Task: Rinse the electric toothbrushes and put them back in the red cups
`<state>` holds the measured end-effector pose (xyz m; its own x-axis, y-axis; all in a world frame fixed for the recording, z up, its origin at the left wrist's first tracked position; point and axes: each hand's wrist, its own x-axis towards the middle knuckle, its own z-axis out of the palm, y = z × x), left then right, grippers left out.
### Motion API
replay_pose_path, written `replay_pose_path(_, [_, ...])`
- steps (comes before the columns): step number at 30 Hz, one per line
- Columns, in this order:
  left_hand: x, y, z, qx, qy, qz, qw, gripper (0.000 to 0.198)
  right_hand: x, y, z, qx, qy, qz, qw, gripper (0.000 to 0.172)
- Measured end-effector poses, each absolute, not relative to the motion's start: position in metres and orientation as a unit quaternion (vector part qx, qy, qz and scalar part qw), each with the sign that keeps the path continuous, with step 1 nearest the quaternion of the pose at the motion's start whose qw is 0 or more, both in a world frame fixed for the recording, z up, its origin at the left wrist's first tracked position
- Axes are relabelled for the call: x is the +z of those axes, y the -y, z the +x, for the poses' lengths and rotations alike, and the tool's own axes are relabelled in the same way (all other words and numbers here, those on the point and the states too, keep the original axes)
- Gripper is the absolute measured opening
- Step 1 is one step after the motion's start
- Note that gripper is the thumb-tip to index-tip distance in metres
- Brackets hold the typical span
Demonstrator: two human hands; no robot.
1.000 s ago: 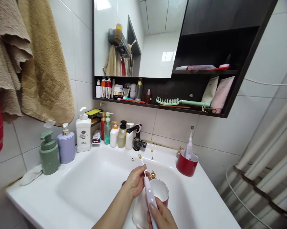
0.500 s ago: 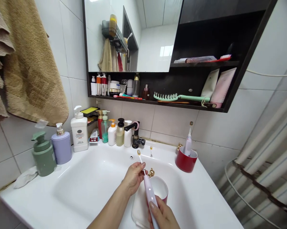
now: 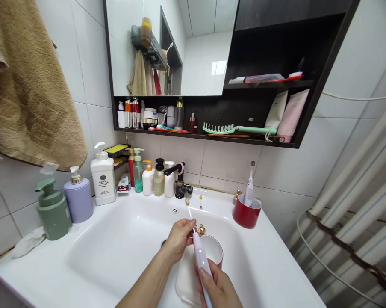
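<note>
Over the sink, my right hand [image 3: 216,282] wraps round the pale pink handle of an electric toothbrush [image 3: 201,252]. My left hand [image 3: 180,237] pinches the brush head [image 3: 188,209] low on its white stem, where it meets the handle. The bristles point up, away from me. Beneath the toothbrush, in the sink, sit a red cup [image 3: 214,248] with a white inside and a white flat case or tray [image 3: 186,278], partly hidden by my hands. A gold-coloured ornament [image 3: 201,229] shows just beyond the cup.
A second red cup [image 3: 246,214] holding another electric toothbrush [image 3: 249,190] stands on the right rim. A loose brush head [image 3: 201,202] lies behind the sink near the black faucet [image 3: 180,184]. Pump bottles [image 3: 79,196] line the left and back. The mirror cabinet [image 3: 205,139] overhangs.
The whole view has shifted slightly. Both hands keep the same hold on the toothbrush and its brush head, with hardly any movement. A dark spot in the basin now shows beside my left wrist.
</note>
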<state>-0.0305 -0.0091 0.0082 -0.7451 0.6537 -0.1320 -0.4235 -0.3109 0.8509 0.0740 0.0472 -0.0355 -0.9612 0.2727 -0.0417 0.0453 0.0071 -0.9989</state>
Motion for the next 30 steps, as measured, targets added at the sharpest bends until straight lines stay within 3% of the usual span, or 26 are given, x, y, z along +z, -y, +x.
replay_pose_path(30, [0.014,0.011,-0.025,0.752,-0.517,0.187,0.364,0.026,-0.026,-0.046,0.078,0.736,0.663,-0.111,0.079,0.039])
